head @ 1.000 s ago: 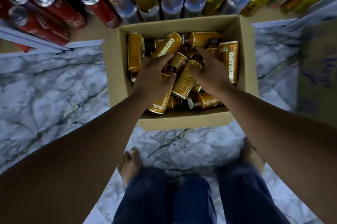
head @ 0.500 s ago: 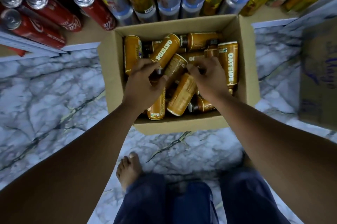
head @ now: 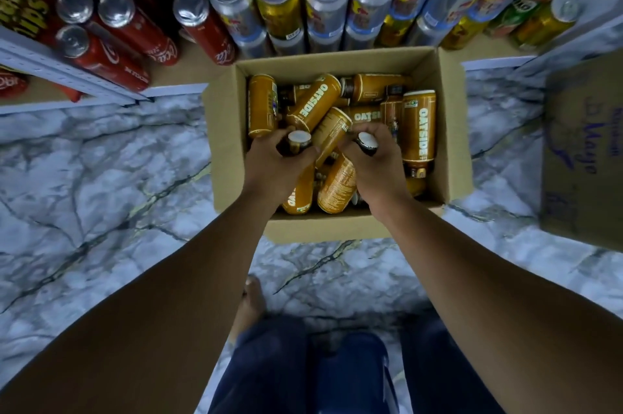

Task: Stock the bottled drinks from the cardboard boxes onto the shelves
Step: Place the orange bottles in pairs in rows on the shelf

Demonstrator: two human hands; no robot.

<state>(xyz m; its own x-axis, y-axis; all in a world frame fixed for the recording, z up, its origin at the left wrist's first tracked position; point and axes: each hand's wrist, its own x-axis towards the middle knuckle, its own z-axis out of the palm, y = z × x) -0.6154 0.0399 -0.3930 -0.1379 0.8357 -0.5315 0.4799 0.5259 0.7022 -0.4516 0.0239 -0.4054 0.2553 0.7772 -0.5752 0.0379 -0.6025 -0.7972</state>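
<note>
Now, inside the cardboard box [head: 323,229], left hand [head: 274,165] clutched a white-capped bottle [head: 298,141], right hand [head: 379,162] gripped a second bottle [head: 366,143].

**OATSIDE bottles, Coca-Cola cans, a handwritten carton**

"OATSIDE" runs in white capitals down the orange-brown plastic bottle [head: 419,133] just right of the right hand [head: 377,160], which grips a dark white-capped bottle [head: 367,143]. The same word slants across another orange-brown bottle [head: 315,103] just beyond the left hand [head: 273,164], which grips a brown white-capped bottle [head: 298,141]. Beyond and between both hands, a half-covered bottle [head: 365,116] shows only "OATSI". Far beyond and left of the left hand, tall red metal cans [head: 135,29] carry white Coca-Cola script. Well right of the right hand, a brown cardboard carton [head: 586,150] bears purple handwriting that seems to read "Mayo".
</note>
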